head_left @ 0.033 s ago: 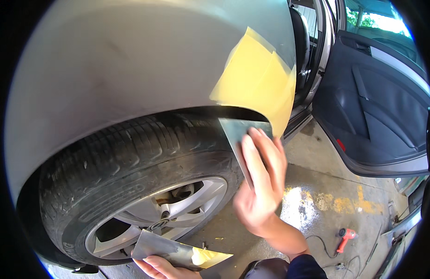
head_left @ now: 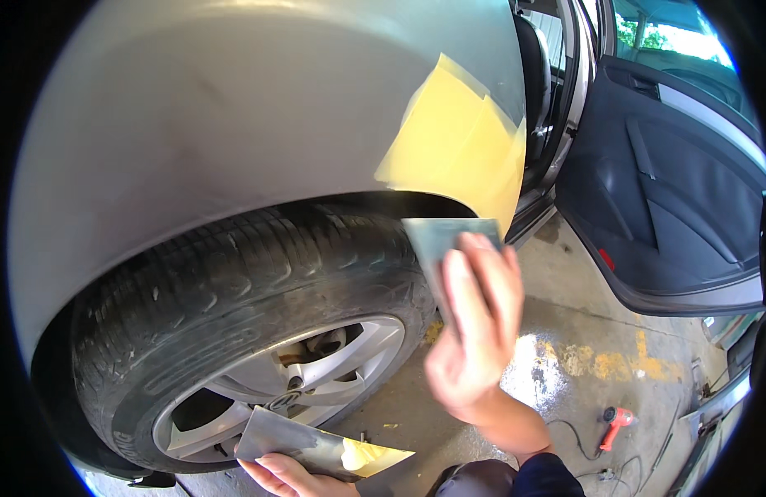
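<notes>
A broad patch of yellow body filler (head_left: 457,137) covers the rear edge of the grey car panel (head_left: 234,99), above the wheel arch. My right hand (head_left: 474,340) grips a flat metal filler spreader (head_left: 432,240), its fingers pressed along the plate. The spreader's straight edge is up, just below the filler patch and beside the arch lip; whether it touches the panel I cannot tell. Low in the view, my left hand (head_left: 292,478) holds a second metal spreader (head_left: 292,443) tilted in front of the wheel. Yellow filler paste (head_left: 368,455) lies on its right-hand corner.
The tyre (head_left: 234,273) and silver alloy wheel (head_left: 316,406) fill the lower left. An open car door (head_left: 673,182) juts out at the right. On the concrete floor (head_left: 557,290) lie a red power tool (head_left: 617,424) and its dark cord (head_left: 577,443).
My right hand and its spreader have shifted a little right and down, away from the wheel arch. My left hand and the loaded spreader stay nearly in place.
</notes>
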`<state>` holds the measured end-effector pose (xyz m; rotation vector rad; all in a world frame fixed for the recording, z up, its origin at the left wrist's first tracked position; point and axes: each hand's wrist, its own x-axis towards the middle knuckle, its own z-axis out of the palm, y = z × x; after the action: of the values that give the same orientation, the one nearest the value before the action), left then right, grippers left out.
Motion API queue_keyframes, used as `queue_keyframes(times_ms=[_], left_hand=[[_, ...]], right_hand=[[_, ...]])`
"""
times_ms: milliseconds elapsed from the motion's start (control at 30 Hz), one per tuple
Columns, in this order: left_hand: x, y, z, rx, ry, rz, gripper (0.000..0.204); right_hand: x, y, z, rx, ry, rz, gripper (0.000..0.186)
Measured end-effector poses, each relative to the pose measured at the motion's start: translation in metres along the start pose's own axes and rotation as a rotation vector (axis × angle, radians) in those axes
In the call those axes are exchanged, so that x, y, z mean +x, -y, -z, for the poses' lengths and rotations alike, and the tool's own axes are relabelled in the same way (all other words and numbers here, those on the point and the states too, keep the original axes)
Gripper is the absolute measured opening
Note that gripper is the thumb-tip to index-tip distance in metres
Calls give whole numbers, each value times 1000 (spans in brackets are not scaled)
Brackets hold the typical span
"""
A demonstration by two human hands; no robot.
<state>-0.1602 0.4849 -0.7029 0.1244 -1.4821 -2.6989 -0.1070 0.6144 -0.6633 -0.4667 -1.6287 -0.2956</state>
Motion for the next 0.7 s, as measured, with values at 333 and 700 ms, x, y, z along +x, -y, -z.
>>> queue_keyframes(times_ms=[333, 700], left_hand=[[2, -1, 2, -15, 24, 19, 46], [5, -3, 6, -6, 8, 18, 46]], right_hand=[[66, -38, -4, 11, -105, 144, 50], [18, -8, -22, -43, -84, 58, 48]])
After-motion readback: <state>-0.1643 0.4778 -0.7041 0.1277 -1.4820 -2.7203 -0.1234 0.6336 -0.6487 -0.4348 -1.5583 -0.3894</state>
